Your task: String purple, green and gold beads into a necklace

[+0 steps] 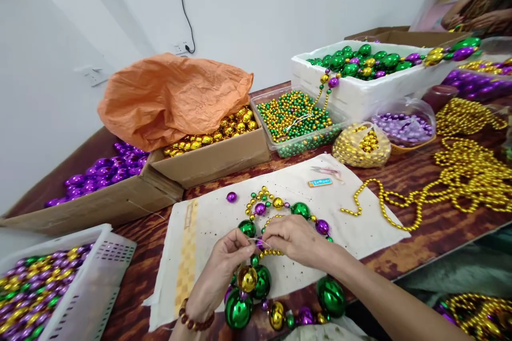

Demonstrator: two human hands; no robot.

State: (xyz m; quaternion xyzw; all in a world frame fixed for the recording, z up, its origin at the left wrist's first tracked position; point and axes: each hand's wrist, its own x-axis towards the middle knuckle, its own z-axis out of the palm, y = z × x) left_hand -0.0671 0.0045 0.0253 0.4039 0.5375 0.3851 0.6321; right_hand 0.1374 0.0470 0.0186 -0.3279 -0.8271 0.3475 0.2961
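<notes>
My left hand (pixel 232 253) pinches a thin pale string (pixel 256 241) between thumb and fingers. Close beside it, my right hand (pixel 294 237) pinches the same string. Around and below both hands lies a bead necklace (pixel 300 210) of green, gold and purple balls, with the larger green balls near the table's front edge. Part of the necklace is hidden behind my hands. A loose purple bead (pixel 231 197) rests on the white cloth (pixel 216 234) under the work. Farther back on the cloth are a blue-labelled lighter (pixel 320 183) and small scissors (pixel 325 170).
Boxes of purple beads (pixel 104 173) and gold beads (pixel 212 138) stand at the back left, partly under an orange sheet (pixel 176 96). A tub of small beads (pixel 298 112) and a white foam box (pixel 392 88) stand behind. Gold bead strands (pixel 476 170) lie right. A person's hands (pixel 490 21) show far right.
</notes>
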